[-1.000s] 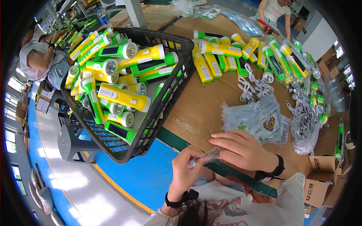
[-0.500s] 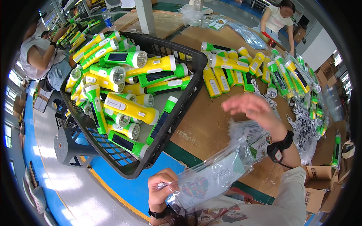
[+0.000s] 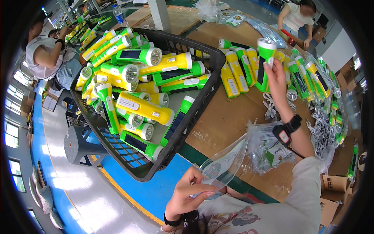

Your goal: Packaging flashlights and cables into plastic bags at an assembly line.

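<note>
My left hand (image 3: 189, 194), low in the middle, pinches the edge of a clear plastic bag (image 3: 228, 162) with printing on it. The bag's mouth looks spread. Farther off at the right, my right hand (image 3: 276, 82) is closed round a green flashlight (image 3: 267, 50), held upright with its pale lens end up. Behind it several yellow and green flashlights (image 3: 235, 72) lie in a row on the cardboard-covered table. Below my right wrist rests a pile of clear printed bags (image 3: 269, 152).
A black plastic basket (image 3: 156, 170) heaped with flashlights stands at the left. White cables (image 3: 321, 130) and bagged flashlights (image 3: 302, 80) lie at the right. One person (image 3: 48, 58) sits at the far left, another (image 3: 294, 19) is at the far right. A grey stool (image 3: 80, 146) stands below the basket.
My right hand has moved away from the bags to the flashlight row and now holds a green flashlight upright. My left hand has shifted slightly right with the bag, now turned and wider at its mouth.
</note>
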### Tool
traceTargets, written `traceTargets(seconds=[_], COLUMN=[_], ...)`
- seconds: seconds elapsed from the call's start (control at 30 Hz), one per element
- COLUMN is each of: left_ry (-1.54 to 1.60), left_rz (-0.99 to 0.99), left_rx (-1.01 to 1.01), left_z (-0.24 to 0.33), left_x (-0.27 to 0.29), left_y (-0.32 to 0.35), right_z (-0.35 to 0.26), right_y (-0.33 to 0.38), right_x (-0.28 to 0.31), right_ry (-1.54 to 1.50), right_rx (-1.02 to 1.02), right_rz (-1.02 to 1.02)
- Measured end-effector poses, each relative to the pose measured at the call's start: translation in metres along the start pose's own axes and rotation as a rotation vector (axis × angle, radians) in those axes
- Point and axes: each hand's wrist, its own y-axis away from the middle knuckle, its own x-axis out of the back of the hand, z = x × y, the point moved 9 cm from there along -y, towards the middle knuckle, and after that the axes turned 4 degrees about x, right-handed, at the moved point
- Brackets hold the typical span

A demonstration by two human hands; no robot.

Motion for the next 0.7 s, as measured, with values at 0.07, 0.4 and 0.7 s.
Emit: traceTargets(seconds=[0.07,0.4,0.7], left_ry=[-0.145,-0.24,-0.309], left_rz=[-0.015,-0.165,-0.237], left_rx=[0.006,-0.184,-0.238], left_z=[-0.002,0.011,0.015], left_x=[-0.004,-0.061,-0.085], left_y=[0.0,-0.011,-0.01], right_z=[-0.065,-0.186,-0.184], right_y=[0.033,0.192,0.224], right_x=[-0.023,-0.083,-0.07], right_ry=[-0.355,0.107,0.855], right_rx=[-0.123,0.226,0.334], right_rz=[-0.015,-1.191,-1.143])
